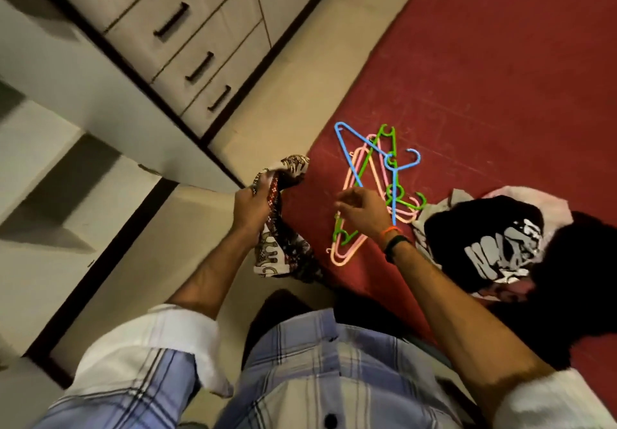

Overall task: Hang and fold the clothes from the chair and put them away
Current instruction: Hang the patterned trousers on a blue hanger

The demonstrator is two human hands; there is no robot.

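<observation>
A bunched brown, red and white patterned cloth garment [283, 218] hangs over the near-left edge of the red mattress [484, 77], clenched at its upper part in the left hand [250, 209]. The right hand [362, 213] hovers above a tangle of blue, green and pink plastic hangers [374, 174] lying on the mattress, its fingers loosely curled and holding nothing. Beside the hangers lies a black printed T-shirt [484, 245] on a pink cloth [547, 201].
</observation>
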